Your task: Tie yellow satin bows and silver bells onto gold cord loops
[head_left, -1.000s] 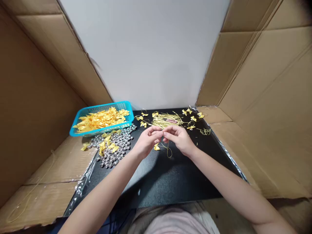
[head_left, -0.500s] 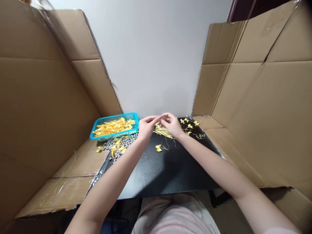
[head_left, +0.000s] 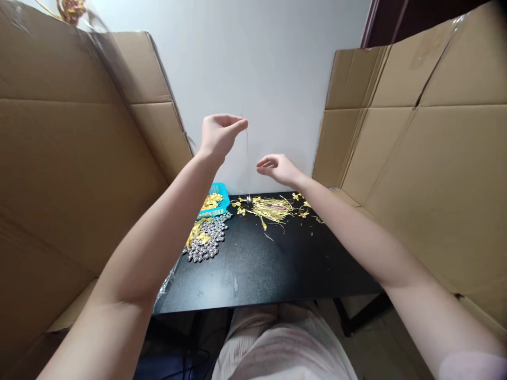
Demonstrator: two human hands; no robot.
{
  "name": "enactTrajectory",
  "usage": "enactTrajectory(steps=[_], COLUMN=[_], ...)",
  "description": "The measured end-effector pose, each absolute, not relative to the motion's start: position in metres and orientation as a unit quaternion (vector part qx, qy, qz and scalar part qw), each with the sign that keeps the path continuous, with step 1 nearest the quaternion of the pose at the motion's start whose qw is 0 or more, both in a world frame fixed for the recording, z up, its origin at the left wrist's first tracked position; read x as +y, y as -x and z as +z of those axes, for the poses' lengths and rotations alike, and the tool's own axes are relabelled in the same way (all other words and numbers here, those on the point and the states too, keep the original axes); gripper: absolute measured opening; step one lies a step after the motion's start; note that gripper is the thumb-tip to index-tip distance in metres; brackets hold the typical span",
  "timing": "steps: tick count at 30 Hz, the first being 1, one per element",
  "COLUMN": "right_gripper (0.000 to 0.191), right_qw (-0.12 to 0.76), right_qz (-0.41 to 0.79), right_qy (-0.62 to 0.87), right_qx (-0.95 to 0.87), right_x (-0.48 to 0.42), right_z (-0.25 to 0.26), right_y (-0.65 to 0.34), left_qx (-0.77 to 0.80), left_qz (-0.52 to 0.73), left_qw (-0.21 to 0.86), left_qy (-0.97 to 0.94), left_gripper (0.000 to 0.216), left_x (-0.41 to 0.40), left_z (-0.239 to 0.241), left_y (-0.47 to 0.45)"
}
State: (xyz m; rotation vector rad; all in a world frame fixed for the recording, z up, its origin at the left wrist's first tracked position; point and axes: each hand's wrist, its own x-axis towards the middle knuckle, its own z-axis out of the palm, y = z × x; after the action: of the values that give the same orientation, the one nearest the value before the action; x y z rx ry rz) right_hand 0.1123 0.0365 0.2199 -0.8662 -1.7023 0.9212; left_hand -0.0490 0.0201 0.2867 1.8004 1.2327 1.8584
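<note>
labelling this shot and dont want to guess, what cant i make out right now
Basket: head view, left part behind the left arm.
Silver beads: head view, left edge of the pile behind that arm.
Left hand's cord: head view, lower end too thin to trace.
Pink thing: head view, too small to name.
Tangle: head view, cut off by the top edge.

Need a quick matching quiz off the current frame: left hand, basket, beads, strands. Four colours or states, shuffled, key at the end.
Column one:
1. Left hand
2. Basket
3. Beads
4. Strands

Column two:
A. Silver, spread on the black tabletop
B. Yellow, with a pink item among them
C. Raised, pinching a thin cord
D. Turquoise, holding yellow bows

Pairs: 1-C, 2-D, 3-A, 4-B
</note>
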Motion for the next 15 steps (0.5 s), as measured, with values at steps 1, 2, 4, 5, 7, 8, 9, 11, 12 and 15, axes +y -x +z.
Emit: enactTrajectory(steps=[1,2,4,5,7,8,9,11,12,15], right_gripper=[0.009,0.01,0.016,0.017,0.016,0.014,0.013,0.013,0.015,0.022], right_qw=[0.499,0.512,0.541,0.551,0.556,0.553,0.55,0.545,0.545,0.543], right_qz=[0.365,0.351,0.33,0.326,0.337,0.35,0.364,0.395,0.411,0.453], right_qy=[0.353,0.344,0.315,0.303,0.289,0.285,0.281,0.271,0.267,0.256], right_qx=[-0.703,-0.705,-0.706,-0.706,-0.703,-0.7,-0.698,-0.688,-0.68,-0.66], right_x=[0.036,0.035,0.032,0.031,0.029,0.028,0.028,0.028,0.029,0.033], right_z=[0.227,0.235,0.25,0.256,0.265,0.267,0.268,0.267,0.265,0.258], right_y=[-0.116,-0.119,-0.123,-0.124,-0.122,-0.121,-0.119,-0.115,-0.113,-0.11], left_qx=[0.429,0.433,0.437,0.436,0.427,0.421,0.414,0.403,0.4,0.396], left_qz=[0.629,0.616,0.595,0.59,0.59,0.59,0.589,0.583,0.58,0.567], left_qw=[0.136,0.138,0.145,0.149,0.158,0.165,0.174,0.195,0.206,0.235], left_qy=[-0.633,-0.643,-0.659,-0.663,-0.667,-0.669,-0.672,-0.678,-0.68,-0.683], left_gripper=[0.01,0.01,0.011,0.012,0.015,0.016,0.017,0.019,0.02,0.026], left_x=[0.02,0.019,0.018,0.017,0.016,0.015,0.014,0.014,0.014,0.018], left_z=[0.292,0.296,0.3,0.299,0.295,0.293,0.291,0.287,0.285,0.281], left_y=[0.049,0.049,0.047,0.046,0.044,0.043,0.042,0.041,0.041,0.044])
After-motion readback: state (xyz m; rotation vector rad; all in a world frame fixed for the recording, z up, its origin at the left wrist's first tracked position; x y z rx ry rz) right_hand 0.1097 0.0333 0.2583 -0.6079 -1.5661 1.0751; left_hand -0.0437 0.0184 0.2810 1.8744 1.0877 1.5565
